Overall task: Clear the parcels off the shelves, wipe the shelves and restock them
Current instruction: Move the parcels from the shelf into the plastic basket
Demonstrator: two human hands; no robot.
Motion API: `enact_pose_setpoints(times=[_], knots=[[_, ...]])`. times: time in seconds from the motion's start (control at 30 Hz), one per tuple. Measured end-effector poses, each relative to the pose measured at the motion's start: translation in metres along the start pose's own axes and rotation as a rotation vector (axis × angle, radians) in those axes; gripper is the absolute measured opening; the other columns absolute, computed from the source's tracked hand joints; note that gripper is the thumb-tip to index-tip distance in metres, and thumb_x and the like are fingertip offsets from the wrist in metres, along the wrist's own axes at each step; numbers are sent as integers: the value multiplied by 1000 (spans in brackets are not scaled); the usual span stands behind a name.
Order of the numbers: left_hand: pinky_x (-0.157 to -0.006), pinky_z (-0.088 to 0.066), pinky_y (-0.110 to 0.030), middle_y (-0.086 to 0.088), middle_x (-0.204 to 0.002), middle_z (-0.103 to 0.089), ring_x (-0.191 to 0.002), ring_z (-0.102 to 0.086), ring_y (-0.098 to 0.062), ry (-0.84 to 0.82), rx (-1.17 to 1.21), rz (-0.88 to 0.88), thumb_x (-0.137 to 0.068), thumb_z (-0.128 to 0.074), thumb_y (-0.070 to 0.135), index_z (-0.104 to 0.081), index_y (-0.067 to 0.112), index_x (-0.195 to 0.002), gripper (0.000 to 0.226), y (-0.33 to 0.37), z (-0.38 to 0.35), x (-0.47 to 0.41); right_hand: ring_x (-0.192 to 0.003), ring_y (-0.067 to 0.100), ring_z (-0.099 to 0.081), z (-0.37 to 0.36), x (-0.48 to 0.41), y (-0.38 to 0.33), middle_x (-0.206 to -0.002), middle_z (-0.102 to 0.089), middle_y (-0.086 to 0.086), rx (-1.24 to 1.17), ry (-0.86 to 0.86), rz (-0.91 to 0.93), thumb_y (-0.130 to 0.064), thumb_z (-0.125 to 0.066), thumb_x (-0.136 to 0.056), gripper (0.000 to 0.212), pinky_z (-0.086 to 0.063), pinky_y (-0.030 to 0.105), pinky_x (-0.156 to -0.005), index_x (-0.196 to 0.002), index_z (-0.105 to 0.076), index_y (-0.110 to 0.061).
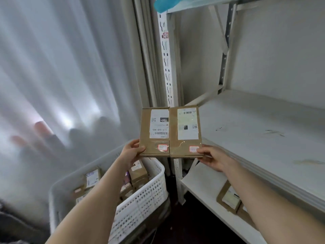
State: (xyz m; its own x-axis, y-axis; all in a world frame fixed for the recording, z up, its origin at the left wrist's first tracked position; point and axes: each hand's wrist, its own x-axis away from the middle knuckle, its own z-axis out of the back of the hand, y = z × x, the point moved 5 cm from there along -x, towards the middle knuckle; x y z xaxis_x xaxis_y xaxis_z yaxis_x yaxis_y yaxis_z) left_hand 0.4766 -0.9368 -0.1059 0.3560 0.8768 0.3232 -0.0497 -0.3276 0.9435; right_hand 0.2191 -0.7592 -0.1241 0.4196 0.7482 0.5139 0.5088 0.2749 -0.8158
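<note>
On the far left a pale curtain (61, 67) is hanging close, closing off that side. Below it a white perforated basket (140, 199) is sitting on the floor, holding a heap of loose parcels (92, 178). Above its rim the left hand (131, 152) is gripping the lower left corner of the left parcel (154, 131), thumb on the labelled face and fingers curled beneath. Pressed edge to edge against it is the right parcel (186, 131), the two being carried flat as one slab, clear of the shelving and hanging just in front of the slotted upright (167, 67). The right hand (211, 157) is pinching the right parcel's lower right corner in the same manner. Since the middle shelf (263, 129) is lying bare apart from scuff marks, restocking seems to be the step in hand, though clearing cannot be ruled out. The next move is probably calling for swinging the pair rightward past the upright and over the shelf's front lip, keeping both halves squeezed together so neither drops. Room is opening widely to the right; the upright and the shelf edge are the tight points. Underneath, the lower shelf (202, 180) is already carrying a boxed parcel (228, 198), partly hidden by the right forearm.
</note>
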Motion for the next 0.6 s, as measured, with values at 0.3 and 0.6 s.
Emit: enact_pose_setpoints(times=[0.3,0.6], knots=[[-84,-56,-38,-16,-120,-63,-98,-66,-30,241,63,90,-89,-59,-3,-47,7,-133,46,-35,130,-27,-73,18,-63,-127,-70,52,-84,-68,10,135,12,-85,3,-70,-79,15,-56,26,-55,-91,-65,-6],[-80,-54,-37,-14,-125,-59,-105,-63,-31,533,51,246,-88,-63,-1,-47,5,-132,48,-84,277,-109,-75,18,-61,-276,-181,118,-86,-65,10,233,6,-185,5,-66,-82,29,-51,29,-61,-110,-62,-4]])
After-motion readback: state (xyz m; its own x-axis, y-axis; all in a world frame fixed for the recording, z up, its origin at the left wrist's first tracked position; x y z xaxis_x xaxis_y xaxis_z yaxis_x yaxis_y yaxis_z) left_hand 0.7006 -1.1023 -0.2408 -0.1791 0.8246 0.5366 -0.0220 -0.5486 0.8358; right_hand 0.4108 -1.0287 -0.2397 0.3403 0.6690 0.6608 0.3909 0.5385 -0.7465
